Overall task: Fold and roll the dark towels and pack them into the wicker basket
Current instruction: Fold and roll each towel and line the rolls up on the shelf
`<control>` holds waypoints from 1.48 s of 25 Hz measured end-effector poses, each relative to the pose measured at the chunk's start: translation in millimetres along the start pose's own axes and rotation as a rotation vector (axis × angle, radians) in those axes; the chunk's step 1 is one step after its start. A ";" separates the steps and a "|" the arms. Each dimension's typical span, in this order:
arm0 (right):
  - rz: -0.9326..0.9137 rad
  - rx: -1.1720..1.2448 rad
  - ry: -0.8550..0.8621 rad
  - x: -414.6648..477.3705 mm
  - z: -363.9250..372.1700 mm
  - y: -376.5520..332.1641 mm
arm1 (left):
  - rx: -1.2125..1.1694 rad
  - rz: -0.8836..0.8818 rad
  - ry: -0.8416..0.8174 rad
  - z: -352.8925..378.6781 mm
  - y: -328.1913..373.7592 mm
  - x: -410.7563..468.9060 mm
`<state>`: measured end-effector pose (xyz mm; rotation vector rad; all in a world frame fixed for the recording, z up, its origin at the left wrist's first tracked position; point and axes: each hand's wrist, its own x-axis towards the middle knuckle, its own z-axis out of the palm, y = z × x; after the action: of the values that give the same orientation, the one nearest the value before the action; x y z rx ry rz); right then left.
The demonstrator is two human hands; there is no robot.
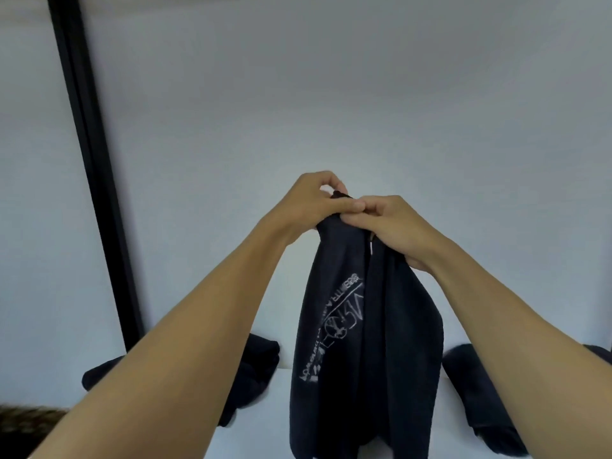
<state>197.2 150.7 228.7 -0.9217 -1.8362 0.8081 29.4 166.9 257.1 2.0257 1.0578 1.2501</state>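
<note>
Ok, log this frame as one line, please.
phase: lifting towel to fold | left hand: gripping towel top edge | right hand: gripping same edge | towel: hanging above table | basket: barely visible

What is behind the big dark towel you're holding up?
Behind the held towel I see white wall and white table. More dark towels lie beside it. Whatever sits directly behind is covered.

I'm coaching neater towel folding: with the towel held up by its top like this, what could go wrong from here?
Both hands, left hand and right hand, pinch the towel bunched at one spot, so it hangs creased; a fold from here may come out crooked. Its lower end hangs near the loose towels on the table and might drag on them.
</note>
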 end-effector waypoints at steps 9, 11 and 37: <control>-0.078 -0.302 0.200 12.7 -17.1 9.6 | 0.006 -0.108 0.008 4.1 -32.1 -17.4; -0.132 -0.364 0.218 15.4 -20.3 6.7 | 0.020 -0.019 0.064 12.9 -24.7 -15.2; -0.248 0.373 0.644 79.7 -186.7 -57.0 | -0.243 0.041 0.707 -85.3 55.8 99.5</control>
<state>327.5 217.3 380.5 -0.6007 -1.1571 0.5796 -2.0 221.9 384.6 1.4451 1.0836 2.0819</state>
